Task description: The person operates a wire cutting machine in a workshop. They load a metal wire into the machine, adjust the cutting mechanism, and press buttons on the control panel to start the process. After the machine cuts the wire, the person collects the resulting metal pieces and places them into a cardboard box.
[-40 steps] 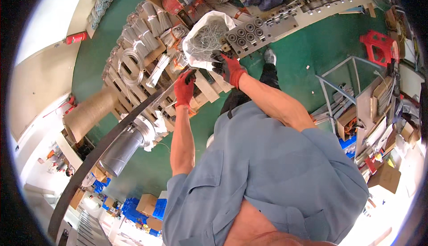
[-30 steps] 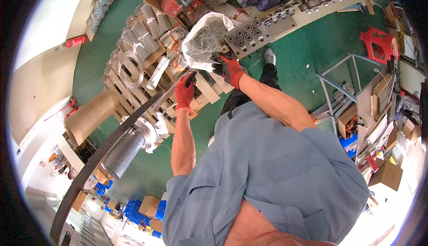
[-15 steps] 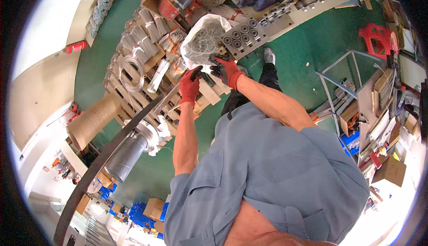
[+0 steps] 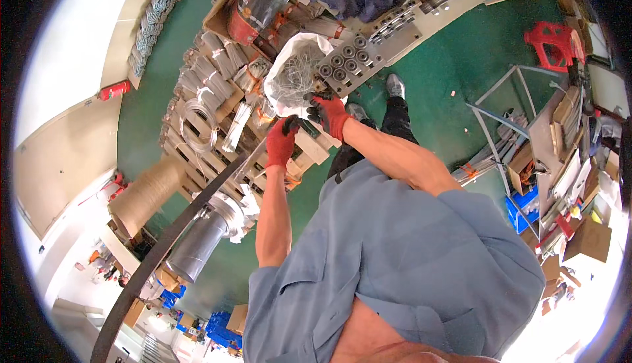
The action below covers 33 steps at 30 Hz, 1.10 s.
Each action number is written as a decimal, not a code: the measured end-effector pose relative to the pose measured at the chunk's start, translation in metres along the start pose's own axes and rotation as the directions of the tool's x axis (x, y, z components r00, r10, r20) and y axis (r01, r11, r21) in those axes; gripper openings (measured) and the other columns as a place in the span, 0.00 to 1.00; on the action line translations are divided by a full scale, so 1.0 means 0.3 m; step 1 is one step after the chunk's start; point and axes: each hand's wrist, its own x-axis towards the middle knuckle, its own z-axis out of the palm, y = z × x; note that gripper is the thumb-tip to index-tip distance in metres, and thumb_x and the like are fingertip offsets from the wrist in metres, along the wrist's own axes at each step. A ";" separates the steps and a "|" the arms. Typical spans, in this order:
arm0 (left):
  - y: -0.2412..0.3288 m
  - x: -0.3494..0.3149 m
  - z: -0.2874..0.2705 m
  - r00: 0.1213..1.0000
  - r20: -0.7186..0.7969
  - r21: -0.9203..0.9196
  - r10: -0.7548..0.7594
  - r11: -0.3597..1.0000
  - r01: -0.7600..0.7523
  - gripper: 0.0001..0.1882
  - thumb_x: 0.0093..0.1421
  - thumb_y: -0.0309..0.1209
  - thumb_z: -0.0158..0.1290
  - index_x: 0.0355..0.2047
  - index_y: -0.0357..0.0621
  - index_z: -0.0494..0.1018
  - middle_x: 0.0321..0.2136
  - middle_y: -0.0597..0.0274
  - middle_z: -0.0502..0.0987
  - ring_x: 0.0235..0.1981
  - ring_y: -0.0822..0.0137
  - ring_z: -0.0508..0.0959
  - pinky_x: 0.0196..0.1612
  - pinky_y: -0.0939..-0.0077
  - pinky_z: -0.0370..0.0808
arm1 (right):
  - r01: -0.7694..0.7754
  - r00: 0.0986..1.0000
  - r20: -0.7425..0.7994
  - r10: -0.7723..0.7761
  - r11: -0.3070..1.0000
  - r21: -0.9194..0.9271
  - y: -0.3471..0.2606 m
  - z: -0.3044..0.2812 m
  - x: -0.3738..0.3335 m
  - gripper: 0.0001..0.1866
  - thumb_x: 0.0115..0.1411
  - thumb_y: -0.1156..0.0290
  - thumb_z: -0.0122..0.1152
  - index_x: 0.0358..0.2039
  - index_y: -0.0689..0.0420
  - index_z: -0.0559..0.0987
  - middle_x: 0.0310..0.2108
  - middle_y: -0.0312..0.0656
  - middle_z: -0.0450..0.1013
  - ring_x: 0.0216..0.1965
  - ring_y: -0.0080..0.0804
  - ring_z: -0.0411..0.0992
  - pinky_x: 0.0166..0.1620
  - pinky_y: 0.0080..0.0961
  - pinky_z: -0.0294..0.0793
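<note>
Both my hands wear red gloves with dark palms and fingers. My right hand (image 4: 330, 115) is at the near end of a metal roller block (image 4: 345, 65), its fingers curled round something too small to make out. Just left of it and a little nearer, my left hand (image 4: 282, 142) is closed, and what its fingers grip is hidden. Beyond the hands stands a white sack (image 4: 270, 91) holding a tangle of thin metal wire (image 4: 295, 73). A long dark bar (image 4: 161, 248) runs from the lower left up towards my left hand.
Bundles of thin rods (image 4: 207, 77) and a wire coil (image 4: 197, 125) lie on wooden pallets at the left. Nearer are a big twine spool (image 4: 148, 195) and a silver cylinder (image 4: 197, 248). At the right stand a metal frame (image 4: 490, 123) and a red stool (image 4: 553, 46).
The view has shifted slightly. My right hand has drawn slightly nearer and my left hand sits a little lower in the picture; both stay closed beside the roller block.
</note>
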 end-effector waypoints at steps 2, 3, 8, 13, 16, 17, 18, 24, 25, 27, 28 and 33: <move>-0.087 -0.028 0.008 0.999 -0.019 -0.044 -0.044 0.998 0.043 0.17 0.52 0.30 0.55 0.44 0.48 0.75 0.38 0.53 0.78 0.40 0.56 0.78 0.43 0.68 0.72 | -0.040 0.999 -0.007 0.041 0.999 0.037 -0.001 0.014 -0.030 0.15 0.52 0.73 0.64 0.40 0.51 0.72 0.29 0.38 0.73 0.21 0.34 0.72 0.21 0.31 0.72; -0.084 -0.026 0.011 0.998 -0.023 -0.069 -0.059 0.996 0.057 0.17 0.52 0.30 0.55 0.44 0.48 0.75 0.38 0.54 0.78 0.40 0.56 0.78 0.44 0.68 0.72 | -0.053 0.998 -0.014 0.053 0.997 0.058 -0.004 0.014 -0.039 0.16 0.50 0.73 0.66 0.39 0.52 0.73 0.27 0.39 0.72 0.20 0.34 0.71 0.19 0.30 0.71; 0.014 0.028 0.027 1.000 -0.018 -0.155 -0.019 0.988 0.016 0.16 0.52 0.25 0.52 0.43 0.46 0.76 0.38 0.53 0.78 0.39 0.56 0.78 0.44 0.68 0.72 | 0.039 0.997 0.064 -0.041 0.999 0.029 -0.004 -0.015 -0.013 0.14 0.55 0.72 0.62 0.42 0.52 0.72 0.33 0.39 0.74 0.26 0.35 0.74 0.25 0.31 0.74; 0.011 0.063 0.065 1.000 -0.013 -0.186 0.012 0.982 -0.014 0.16 0.52 0.24 0.51 0.43 0.45 0.76 0.36 0.53 0.78 0.38 0.57 0.78 0.44 0.69 0.72 | -0.044 0.989 0.124 0.080 0.963 -0.265 -0.141 -0.020 -0.203 0.14 0.55 0.66 0.62 0.42 0.52 0.76 0.33 0.37 0.73 0.29 0.27 0.72 0.29 0.26 0.74; -0.002 0.072 0.071 0.999 -0.021 -0.182 0.040 0.982 -0.043 0.16 0.52 0.24 0.51 0.42 0.45 0.76 0.36 0.53 0.78 0.38 0.57 0.78 0.43 0.69 0.72 | 0.135 0.988 0.144 -0.058 0.782 -0.609 -0.201 -0.140 -0.232 0.16 0.54 0.64 0.62 0.41 0.59 0.78 0.32 0.39 0.75 0.31 0.26 0.72 0.33 0.27 0.73; -0.007 0.074 0.072 0.999 -0.019 -0.168 0.051 0.984 -0.053 0.16 0.52 0.24 0.51 0.42 0.46 0.76 0.36 0.53 0.78 0.38 0.56 0.78 0.43 0.69 0.72 | 0.222 0.975 0.159 -0.155 0.668 -0.710 -0.238 -0.181 -0.253 0.18 0.53 0.63 0.62 0.40 0.62 0.78 0.30 0.41 0.77 0.30 0.28 0.73 0.34 0.29 0.73; -0.004 0.072 0.068 0.998 -0.018 -0.155 0.059 0.986 -0.061 0.16 0.52 0.25 0.52 0.42 0.46 0.76 0.36 0.53 0.78 0.38 0.56 0.78 0.43 0.69 0.72 | 0.270 0.959 0.155 -0.236 0.602 -0.752 -0.304 -0.182 -0.300 0.18 0.53 0.63 0.61 0.40 0.62 0.78 0.30 0.42 0.77 0.30 0.28 0.74 0.35 0.29 0.73; 0.052 0.085 0.065 0.996 -0.018 -0.174 0.091 0.980 -0.092 0.17 0.51 0.26 0.53 0.43 0.47 0.76 0.36 0.53 0.78 0.37 0.55 0.78 0.42 0.69 0.73 | 0.387 0.764 0.148 -0.628 0.263 -0.884 -0.541 -0.170 -0.306 0.18 0.54 0.62 0.58 0.42 0.59 0.77 0.34 0.50 0.77 0.34 0.43 0.75 0.40 0.33 0.73; 0.058 0.091 0.067 0.996 -0.019 -0.174 0.089 0.981 -0.091 0.17 0.51 0.26 0.53 0.43 0.47 0.76 0.36 0.52 0.78 0.37 0.55 0.78 0.42 0.68 0.73 | 0.371 0.733 0.149 -0.664 0.206 -0.906 -0.555 -0.159 -0.300 0.18 0.54 0.62 0.57 0.42 0.59 0.76 0.34 0.51 0.76 0.36 0.46 0.75 0.41 0.34 0.73; 0.086 0.099 0.068 0.997 -0.034 -0.142 0.072 0.987 -0.076 0.17 0.50 0.26 0.53 0.43 0.46 0.76 0.37 0.52 0.78 0.37 0.55 0.78 0.42 0.67 0.73 | 0.404 0.687 0.249 -0.683 0.074 -0.912 -0.568 -0.154 -0.287 0.20 0.54 0.63 0.56 0.47 0.56 0.73 0.39 0.53 0.74 0.41 0.52 0.73 0.43 0.39 0.73; 0.101 0.102 0.069 0.997 -0.044 -0.126 0.061 0.990 -0.066 0.18 0.50 0.27 0.54 0.43 0.46 0.76 0.37 0.52 0.78 0.37 0.55 0.78 0.42 0.67 0.73 | 0.405 0.662 0.293 -0.690 0.000 -0.914 -0.561 -0.160 -0.258 0.21 0.54 0.62 0.56 0.49 0.55 0.72 0.40 0.53 0.74 0.41 0.52 0.72 0.43 0.39 0.73; 0.181 0.143 0.085 0.994 -0.045 -0.098 0.100 0.990 -0.104 0.18 0.51 0.29 0.54 0.44 0.44 0.75 0.37 0.50 0.78 0.39 0.53 0.77 0.44 0.67 0.72 | 0.288 0.655 0.354 -0.668 -0.212 -0.934 -0.538 -0.147 -0.233 0.28 0.54 0.64 0.56 0.56 0.51 0.65 0.47 0.52 0.68 0.43 0.52 0.71 0.45 0.41 0.73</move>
